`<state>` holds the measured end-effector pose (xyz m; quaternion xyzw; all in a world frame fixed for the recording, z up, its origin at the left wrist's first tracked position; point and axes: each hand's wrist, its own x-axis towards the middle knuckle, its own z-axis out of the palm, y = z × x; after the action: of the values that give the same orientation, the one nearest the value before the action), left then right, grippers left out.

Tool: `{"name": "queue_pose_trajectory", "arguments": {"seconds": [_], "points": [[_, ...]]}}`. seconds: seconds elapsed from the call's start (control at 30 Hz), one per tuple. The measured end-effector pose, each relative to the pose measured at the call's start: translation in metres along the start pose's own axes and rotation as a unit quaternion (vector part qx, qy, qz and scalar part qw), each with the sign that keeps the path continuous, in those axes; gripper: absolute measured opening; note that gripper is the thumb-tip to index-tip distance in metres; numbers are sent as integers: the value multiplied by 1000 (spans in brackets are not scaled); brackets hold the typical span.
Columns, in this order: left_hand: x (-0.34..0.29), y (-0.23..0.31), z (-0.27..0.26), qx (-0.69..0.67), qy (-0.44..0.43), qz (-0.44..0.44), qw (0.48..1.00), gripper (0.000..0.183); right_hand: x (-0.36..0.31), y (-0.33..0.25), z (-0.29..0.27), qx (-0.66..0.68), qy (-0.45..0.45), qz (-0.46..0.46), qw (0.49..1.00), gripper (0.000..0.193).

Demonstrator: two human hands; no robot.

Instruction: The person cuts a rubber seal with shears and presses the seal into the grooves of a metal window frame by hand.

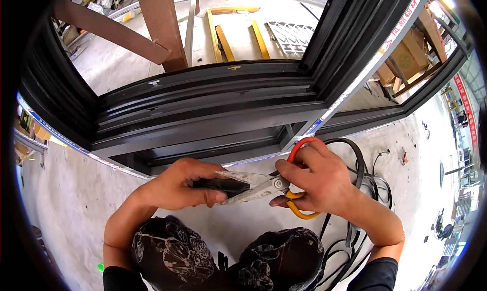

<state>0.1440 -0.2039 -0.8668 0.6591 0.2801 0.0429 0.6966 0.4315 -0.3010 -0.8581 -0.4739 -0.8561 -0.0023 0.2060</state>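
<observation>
Scissors point(264, 187) — steel blades open, tips pointing left, one red loop handle up, one yellow down, held level above the concrete floor. Black strip point(223, 185) — short, flat, dark piece, lying roughly horizontal, its right end between the open blades.

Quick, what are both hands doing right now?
Left hand: closed, gripping a black strip.
Right hand: closed on scissors, blades open around the strip.
</observation>
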Motion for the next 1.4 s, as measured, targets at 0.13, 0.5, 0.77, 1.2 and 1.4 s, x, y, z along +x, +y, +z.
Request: {"name": "queue_pose_trajectory", "arguments": {"seconds": [0.13,0.5,0.77,1.2,1.4], "points": [[-4,-7,0,-38,7,42,998,34,0,-3,5,-12,-5,-4,1000,61],[-2,-12,3,-44,32,0,999,38,0,-3,4,2,-44,6,999,62],[-2,-14,-3,4,-26,50,998,35,-5,-6,15,24,-70,0,997,55],[-4,-25,-3,-131,-11,11,991,37,-4,-1,40,30,11,-60,998,51],[-4,-27,-1,-148,3,-9,989,37,-4,2,49,27,30,-74,996,49]]}}
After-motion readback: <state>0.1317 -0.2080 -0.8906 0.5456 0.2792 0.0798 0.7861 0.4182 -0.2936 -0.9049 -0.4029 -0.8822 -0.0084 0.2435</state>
